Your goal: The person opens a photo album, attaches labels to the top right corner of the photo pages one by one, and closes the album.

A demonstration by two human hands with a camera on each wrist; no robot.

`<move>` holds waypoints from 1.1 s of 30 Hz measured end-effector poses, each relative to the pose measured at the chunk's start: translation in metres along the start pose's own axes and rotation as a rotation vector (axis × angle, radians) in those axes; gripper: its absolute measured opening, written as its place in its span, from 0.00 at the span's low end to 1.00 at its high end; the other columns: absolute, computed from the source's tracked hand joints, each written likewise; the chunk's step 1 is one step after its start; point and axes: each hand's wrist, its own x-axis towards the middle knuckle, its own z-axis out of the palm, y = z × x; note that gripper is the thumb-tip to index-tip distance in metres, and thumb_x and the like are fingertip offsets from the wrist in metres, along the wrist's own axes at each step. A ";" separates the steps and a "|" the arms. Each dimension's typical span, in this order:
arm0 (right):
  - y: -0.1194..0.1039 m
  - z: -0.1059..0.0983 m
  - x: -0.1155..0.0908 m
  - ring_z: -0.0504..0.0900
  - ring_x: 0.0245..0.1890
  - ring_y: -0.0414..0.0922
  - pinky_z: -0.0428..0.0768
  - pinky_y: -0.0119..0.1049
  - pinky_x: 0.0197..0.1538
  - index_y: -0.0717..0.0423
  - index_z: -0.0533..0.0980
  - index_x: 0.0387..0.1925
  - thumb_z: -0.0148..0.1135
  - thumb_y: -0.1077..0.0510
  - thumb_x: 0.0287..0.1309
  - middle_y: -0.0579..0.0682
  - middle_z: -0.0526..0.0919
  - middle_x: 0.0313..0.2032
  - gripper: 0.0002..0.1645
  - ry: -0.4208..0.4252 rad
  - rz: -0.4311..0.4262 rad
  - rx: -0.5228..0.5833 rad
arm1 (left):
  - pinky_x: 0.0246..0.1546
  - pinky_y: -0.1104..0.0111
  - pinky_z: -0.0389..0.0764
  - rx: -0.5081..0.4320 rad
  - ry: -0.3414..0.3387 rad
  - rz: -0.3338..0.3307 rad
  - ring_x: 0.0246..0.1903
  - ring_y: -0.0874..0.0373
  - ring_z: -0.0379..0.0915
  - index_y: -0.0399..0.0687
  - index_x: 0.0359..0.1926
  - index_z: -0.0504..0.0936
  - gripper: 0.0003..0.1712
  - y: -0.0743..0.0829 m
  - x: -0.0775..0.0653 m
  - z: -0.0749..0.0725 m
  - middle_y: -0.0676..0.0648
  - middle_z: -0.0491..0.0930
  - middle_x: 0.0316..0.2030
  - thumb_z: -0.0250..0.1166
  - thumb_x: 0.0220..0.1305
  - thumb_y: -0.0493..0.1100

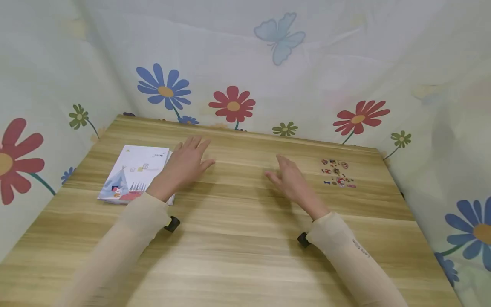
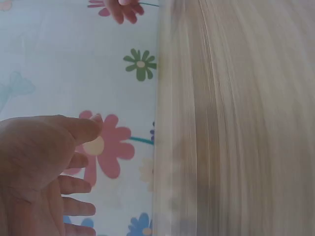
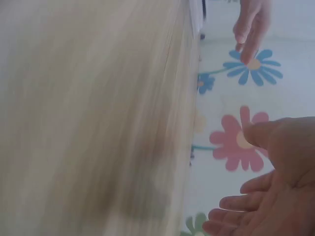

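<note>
Wood-grain table bore illustrated booklet at far left, small stickers at far right, perhaps parted for easy reach; left hand near booklet, right hand near stickers, fingers straight, holding nothing.

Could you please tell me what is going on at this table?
A person holds both hands, open and empty, above the wooden table. The left hand is nearer the white illustrated booklet, partly hiding its right side from the head camera. The right hand is nearer the small colourful designs, perhaps stickers, lying farther right. Neither hand is gripping anything at this moment.
</note>
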 end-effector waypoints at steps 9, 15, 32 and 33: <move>-0.023 0.010 0.004 0.74 0.68 0.62 0.77 0.58 0.68 0.64 0.58 0.77 0.55 0.44 0.75 0.65 0.67 0.73 0.42 0.041 -0.014 0.242 | 0.72 0.36 0.63 -0.038 0.103 -0.055 0.75 0.32 0.57 0.38 0.76 0.63 0.37 -0.037 -0.033 -0.024 0.30 0.62 0.75 0.61 0.74 0.51; -0.045 0.016 0.009 0.76 0.65 0.60 0.80 0.55 0.64 0.63 0.60 0.76 0.56 0.45 0.74 0.63 0.70 0.71 0.40 0.042 -0.002 0.295 | 0.72 0.35 0.62 -0.077 0.155 -0.124 0.74 0.30 0.57 0.37 0.76 0.63 0.37 -0.056 -0.048 -0.037 0.29 0.62 0.75 0.61 0.74 0.49; -0.107 0.056 0.025 0.82 0.50 0.50 0.84 0.46 0.53 0.61 0.62 0.75 0.57 0.45 0.74 0.61 0.74 0.68 0.39 -0.043 -0.084 0.361 | 0.73 0.32 0.55 -0.165 0.138 -0.319 0.75 0.27 0.50 0.36 0.79 0.55 0.40 -0.115 -0.079 -0.047 0.27 0.53 0.77 0.56 0.77 0.51; -0.111 0.059 0.026 0.82 0.50 0.49 0.84 0.46 0.54 0.61 0.62 0.75 0.57 0.45 0.74 0.60 0.74 0.68 0.39 -0.054 -0.089 0.360 | 0.73 0.32 0.55 -0.172 0.136 -0.330 0.75 0.26 0.49 0.35 0.79 0.54 0.40 -0.119 -0.081 -0.046 0.27 0.53 0.77 0.56 0.77 0.51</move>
